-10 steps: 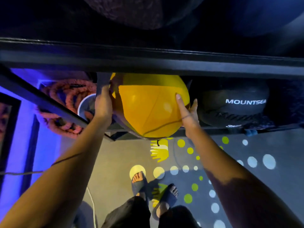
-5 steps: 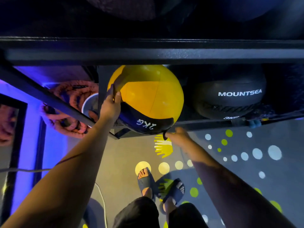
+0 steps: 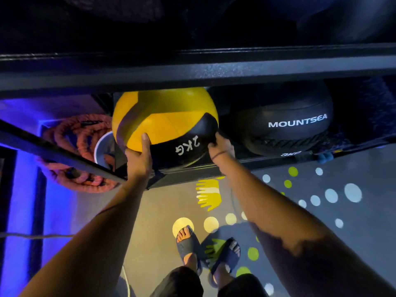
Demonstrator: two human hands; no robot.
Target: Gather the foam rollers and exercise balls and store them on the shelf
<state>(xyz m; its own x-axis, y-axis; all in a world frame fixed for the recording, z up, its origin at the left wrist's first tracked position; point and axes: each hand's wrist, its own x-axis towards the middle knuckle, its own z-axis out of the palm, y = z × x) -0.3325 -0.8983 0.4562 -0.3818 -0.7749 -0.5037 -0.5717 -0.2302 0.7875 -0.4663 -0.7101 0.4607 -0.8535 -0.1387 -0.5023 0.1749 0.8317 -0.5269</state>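
A yellow and black ball (image 3: 165, 118) marked 2KG sits on the lower level of the dark metal shelf (image 3: 203, 170), at its left end. My left hand (image 3: 139, 155) presses against the ball's lower left side. My right hand (image 3: 221, 146) grips its lower right black panel. Right of it on the same level lies a black ball (image 3: 287, 125) lettered MOUNTSEA, apart from both hands.
A thick shelf rail (image 3: 192, 71) crosses the view above the balls. An orange battle rope (image 3: 70, 151) is coiled on the floor left of the shelf, around a white bucket (image 3: 102, 148). Below lies a dotted grey floor mat (image 3: 321, 200), with my sandalled feet (image 3: 205, 249) on it.
The yellow ball has rolled so its 2KG panel faces me. My left hand slid lower on it, and my right hand came back up from below onto its right side.
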